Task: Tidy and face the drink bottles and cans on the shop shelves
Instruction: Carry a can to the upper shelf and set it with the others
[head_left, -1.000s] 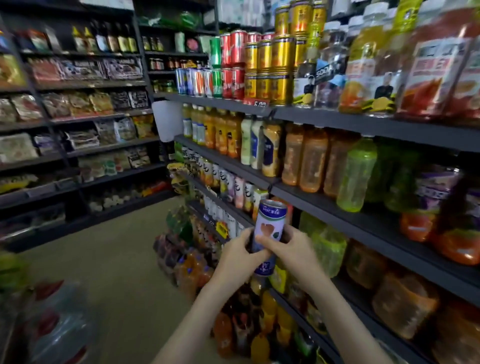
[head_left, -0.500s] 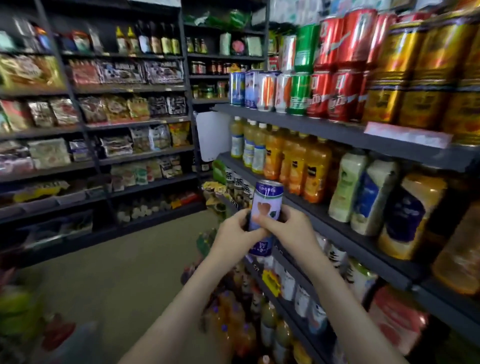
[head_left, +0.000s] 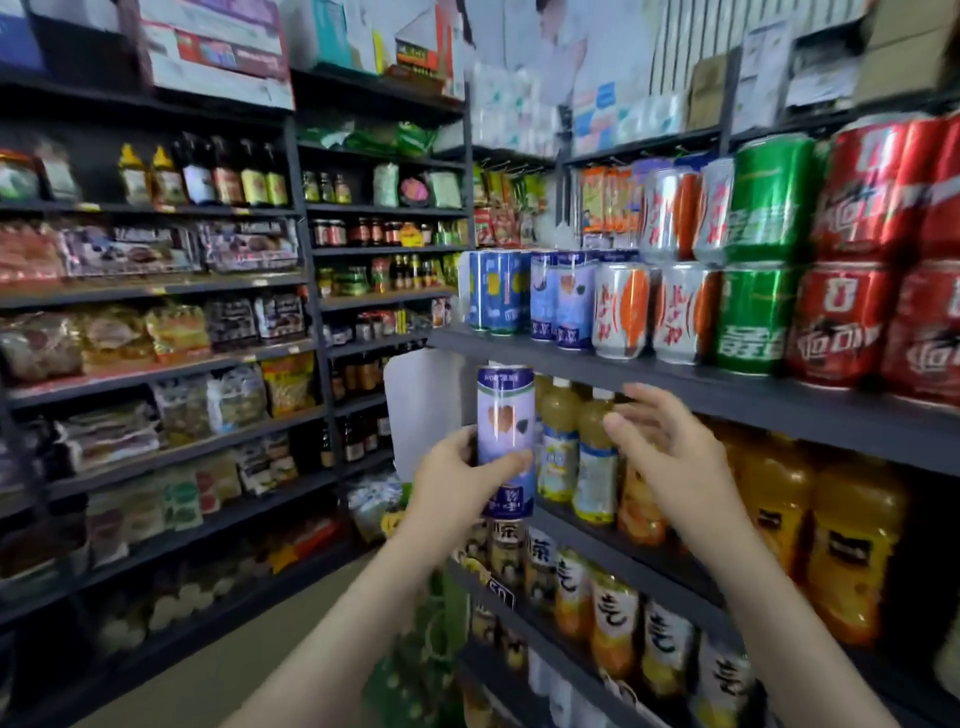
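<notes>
Below the can shelf (head_left: 675, 387), upright pale-blue can (head_left: 505, 441) in left hand (head_left: 457, 480).

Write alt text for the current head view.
A person's left hand grips a tall blue-and-white can upright in front of shelved drink bottles, while the open right hand hovers beside it without touching. Matching cans stand on the shelf above, in a row with green cans and red cans.
</notes>
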